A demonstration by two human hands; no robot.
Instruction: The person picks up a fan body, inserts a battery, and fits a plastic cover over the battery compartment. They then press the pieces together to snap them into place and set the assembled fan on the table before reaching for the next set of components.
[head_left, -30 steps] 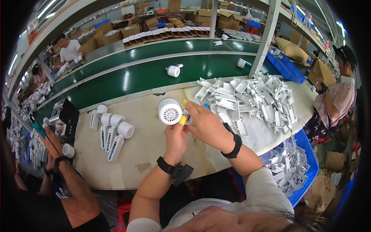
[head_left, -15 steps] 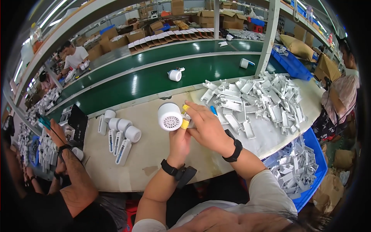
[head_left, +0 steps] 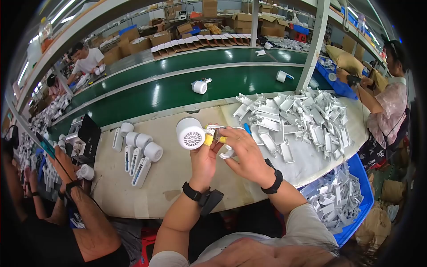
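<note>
My left hand is closed around the neck of a white appliance with a round, grilled head, held above the table. My right hand is closed on the handle side of the same unit, its fingertips over the part. Yellow pieces show at the fingertips of both hands; whether they are finger covers or parts, I cannot tell. A curved white plastic piece juts out under my right fingers. What lies between the fingers is partly hidden.
Several similar appliances lie on the table to the left. White handle shells are heaped at right; more fill a blue bin. A green conveyor runs behind. Co-workers sit at left and right; a black box stands left.
The grilled head has tilted and shifted slightly left, and my right hand has moved a little right and down. The curved white piece now shows. The co-worker at right reaches toward a blue tray.
</note>
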